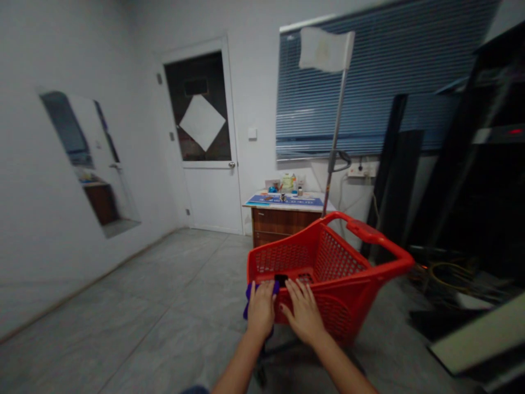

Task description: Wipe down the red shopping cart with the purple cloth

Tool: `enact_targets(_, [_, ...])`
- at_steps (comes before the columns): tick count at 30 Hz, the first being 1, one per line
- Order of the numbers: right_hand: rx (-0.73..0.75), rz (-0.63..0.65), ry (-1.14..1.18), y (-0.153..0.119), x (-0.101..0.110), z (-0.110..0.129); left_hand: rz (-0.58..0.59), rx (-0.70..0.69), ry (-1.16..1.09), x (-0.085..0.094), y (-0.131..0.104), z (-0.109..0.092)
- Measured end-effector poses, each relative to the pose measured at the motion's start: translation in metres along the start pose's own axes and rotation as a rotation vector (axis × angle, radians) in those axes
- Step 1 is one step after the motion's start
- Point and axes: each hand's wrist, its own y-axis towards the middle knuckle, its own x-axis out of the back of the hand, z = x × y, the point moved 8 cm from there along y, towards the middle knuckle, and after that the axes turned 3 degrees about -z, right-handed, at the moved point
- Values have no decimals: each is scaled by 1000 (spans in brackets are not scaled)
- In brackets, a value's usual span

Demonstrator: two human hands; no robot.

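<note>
In front of me stands a red shopping cart (344, 312) with a plastic basket and a handle at its right end. A purple cloth (248, 293) hangs at the basket's near left corner. My left hand (261, 309) lies over the cloth on the rim, its fingers wrapped round it. Against the near rim rests my right hand (302, 309), fingers spread and holding nothing. A small black object (281, 279) shows inside the basket between my hands; what it is I cannot tell. A pole with a white flag (324, 50) rises behind the cart.
A wooden cabinet (283, 220) with bottles on top stands behind the cart. The white door (213, 200) is back left, a mirror (92, 164) on the left wall. Cables (451, 273), dark panels and a pale board (479, 334) lie or stand at the right.
</note>
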Motion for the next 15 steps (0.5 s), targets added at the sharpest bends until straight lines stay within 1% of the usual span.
enact_targets(2, [2,-9,5,-1,0,-1,16,-36,-13,-2,5,-12])
enact_targets(4, [5,-14,10,-3,1,-2,29,-61,-29,-1,6,-15])
enact_targets(6, [10,-18,15,-5,2,-2,31,-59,-41,1,4,-6])
enact_targets(9, [12,-26,18,-6,0,-1,6,-33,-34,6,-1,15])
enact_targets(11, [8,-41,17,-6,-2,0,-15,-17,-17,7,-3,21])
enact_targets(13, [2,-58,15,-5,-4,1,-24,-9,-3,6,-2,16])
enact_targets(15, [4,-67,18,-5,-4,1,-17,-17,-3,3,1,5])
